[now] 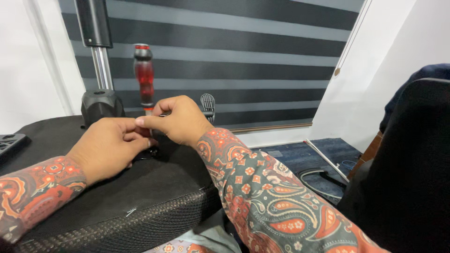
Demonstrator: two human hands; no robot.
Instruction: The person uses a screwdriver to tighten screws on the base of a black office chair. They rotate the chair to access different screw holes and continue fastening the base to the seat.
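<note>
Screwdriver (144, 77) stood upright on upturned chair seat (140, 192), long axis vertical, red translucent handle topmost, lower shaft hidden behind fingers. Shaft pinched low by right hand (180, 121), fingers closed narrow around it. Left hand (107, 146) curled just left of shaft base, touching right fingertips; contents not discernible. Chrome gas-lift column (101, 65) left of screwdriver.

Both hands (140, 133) pinching upright red screwdriver (144, 77), black seat underside (140, 197)

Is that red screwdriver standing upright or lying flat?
Upright: the red screwdriver points handle-up, its shaft pinched by the right hand.
</note>
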